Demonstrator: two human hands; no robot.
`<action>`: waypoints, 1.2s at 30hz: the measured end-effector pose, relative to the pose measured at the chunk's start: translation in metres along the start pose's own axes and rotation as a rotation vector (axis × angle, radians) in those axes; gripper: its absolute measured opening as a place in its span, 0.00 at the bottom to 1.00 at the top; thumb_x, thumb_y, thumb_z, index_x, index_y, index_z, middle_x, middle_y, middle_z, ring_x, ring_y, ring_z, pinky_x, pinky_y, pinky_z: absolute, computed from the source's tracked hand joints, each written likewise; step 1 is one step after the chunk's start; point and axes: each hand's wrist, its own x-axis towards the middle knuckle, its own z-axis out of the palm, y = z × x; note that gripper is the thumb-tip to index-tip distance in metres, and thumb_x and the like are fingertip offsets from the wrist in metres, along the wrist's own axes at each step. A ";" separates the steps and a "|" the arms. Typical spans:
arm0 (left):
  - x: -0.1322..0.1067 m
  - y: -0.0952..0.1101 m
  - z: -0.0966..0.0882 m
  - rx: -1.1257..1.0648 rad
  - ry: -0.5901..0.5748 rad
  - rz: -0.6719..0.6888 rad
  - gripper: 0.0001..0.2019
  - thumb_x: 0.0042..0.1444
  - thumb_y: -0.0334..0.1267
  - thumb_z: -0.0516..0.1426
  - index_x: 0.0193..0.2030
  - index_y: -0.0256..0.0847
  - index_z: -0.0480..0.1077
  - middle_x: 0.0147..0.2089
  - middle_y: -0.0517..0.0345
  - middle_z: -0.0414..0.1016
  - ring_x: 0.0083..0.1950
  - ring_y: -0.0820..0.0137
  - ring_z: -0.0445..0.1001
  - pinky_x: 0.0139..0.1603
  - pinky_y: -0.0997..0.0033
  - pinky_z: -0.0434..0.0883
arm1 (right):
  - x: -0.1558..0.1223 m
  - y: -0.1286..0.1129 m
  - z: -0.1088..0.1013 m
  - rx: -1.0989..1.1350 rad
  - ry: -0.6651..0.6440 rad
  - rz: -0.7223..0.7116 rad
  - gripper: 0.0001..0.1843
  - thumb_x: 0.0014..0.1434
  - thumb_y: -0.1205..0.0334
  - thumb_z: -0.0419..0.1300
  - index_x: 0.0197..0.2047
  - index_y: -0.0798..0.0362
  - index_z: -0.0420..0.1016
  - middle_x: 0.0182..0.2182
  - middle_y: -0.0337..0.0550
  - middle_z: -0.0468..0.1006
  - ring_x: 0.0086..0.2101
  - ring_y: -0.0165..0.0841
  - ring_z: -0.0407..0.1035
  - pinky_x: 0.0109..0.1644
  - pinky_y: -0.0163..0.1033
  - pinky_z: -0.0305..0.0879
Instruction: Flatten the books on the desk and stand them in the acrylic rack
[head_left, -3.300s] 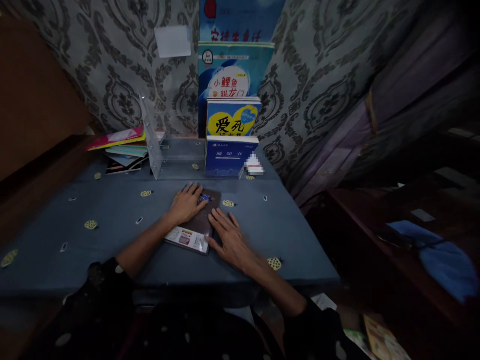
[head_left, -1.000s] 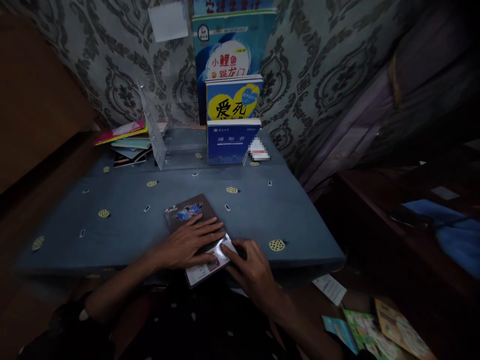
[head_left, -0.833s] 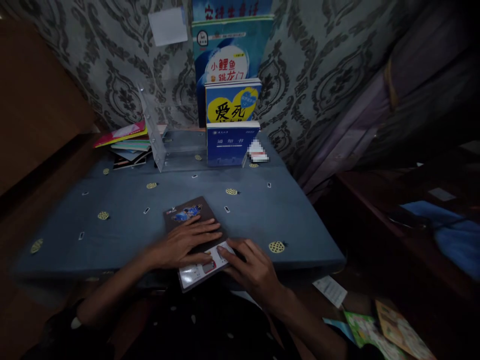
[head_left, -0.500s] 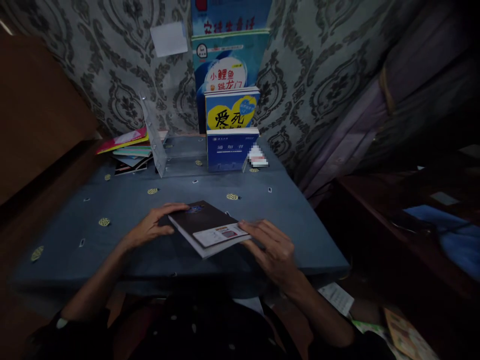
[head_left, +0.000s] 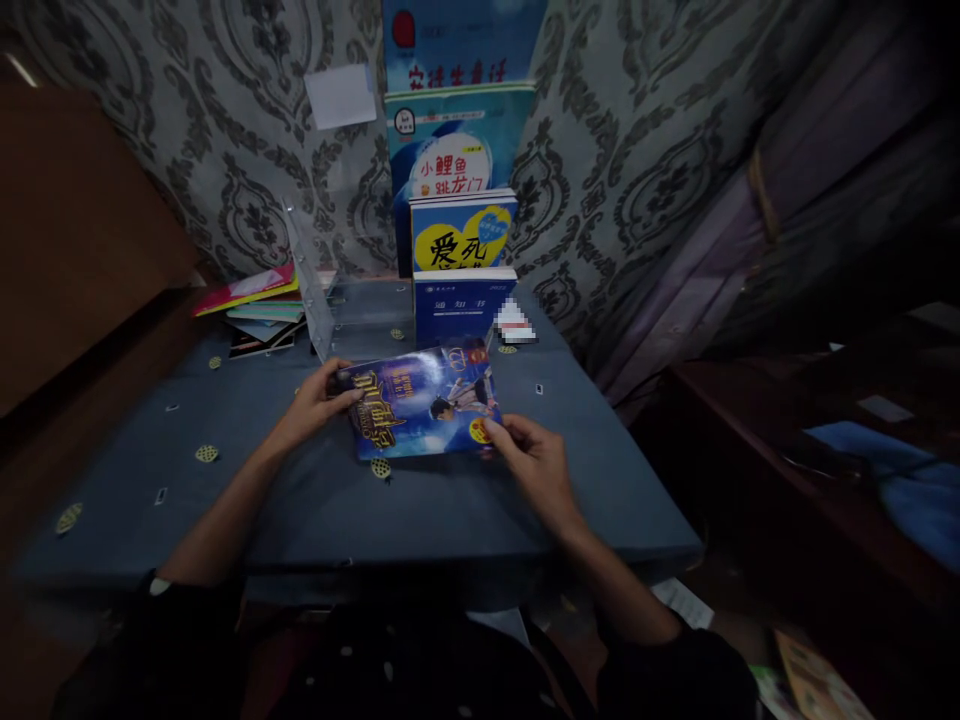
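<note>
Both of my hands grip a paperback book (head_left: 420, 400) with a glossy blue cover, yellow lettering and a pictured figure. It lies sideways in my grasp, raised above the table, its cover facing up toward me. My left hand (head_left: 313, 405) pinches the left end, thumb on the cover. At the lower right corner, my right hand (head_left: 534, 462) holds on with its thumb on top and fingers beneath. Just behind stands a dark blue booklet (head_left: 456, 308) in a clear stepped stand (head_left: 311, 290). A yellow-and-blue book (head_left: 442, 245) and a teal book (head_left: 450, 115) rise behind it.
A pile of thin books (head_left: 259, 312) lies left of the stand on the patterned blue tablecloth (head_left: 255, 540). White paper (head_left: 341, 97) is on the wallpaper. To the right are a curtain (head_left: 697, 240) and a dark red surface (head_left: 705, 400); papers lie on the floor.
The book has been turned over: its dark back with a white label showed before, and the blue front shows now. Both hands have lifted it slightly toward the stand.
</note>
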 end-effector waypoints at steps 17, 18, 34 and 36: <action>-0.005 -0.029 0.042 1.136 0.036 0.199 0.13 0.67 0.38 0.52 0.53 0.38 0.72 0.53 0.45 0.75 0.53 0.55 0.72 0.55 0.54 0.71 | 0.001 0.035 0.009 -0.818 -0.176 -0.379 0.13 0.64 0.63 0.57 0.50 0.52 0.79 0.47 0.53 0.78 0.47 0.45 0.71 0.51 0.50 0.71; -0.010 -0.028 0.047 1.170 0.026 0.209 0.14 0.68 0.37 0.51 0.54 0.38 0.73 0.55 0.44 0.75 0.55 0.55 0.73 0.56 0.54 0.71 | 0.000 0.036 0.014 -0.816 -0.200 -0.432 0.14 0.65 0.64 0.56 0.51 0.53 0.78 0.52 0.54 0.77 0.50 0.46 0.71 0.53 0.52 0.70; -0.028 -0.049 0.064 1.110 0.058 0.211 0.23 0.68 0.35 0.45 0.67 0.31 0.64 0.70 0.37 0.64 0.72 0.52 0.62 0.69 0.47 0.63 | 0.039 0.029 0.112 -0.736 -0.640 -0.484 0.32 0.65 0.70 0.46 0.72 0.62 0.56 0.71 0.57 0.57 0.71 0.40 0.48 0.74 0.53 0.49; -0.028 -0.047 0.065 1.108 0.052 0.198 0.23 0.69 0.36 0.44 0.66 0.30 0.64 0.70 0.35 0.64 0.72 0.51 0.62 0.69 0.45 0.63 | 0.040 0.029 0.114 -0.750 -0.628 -0.475 0.30 0.67 0.68 0.45 0.72 0.63 0.57 0.71 0.58 0.57 0.71 0.41 0.48 0.74 0.53 0.48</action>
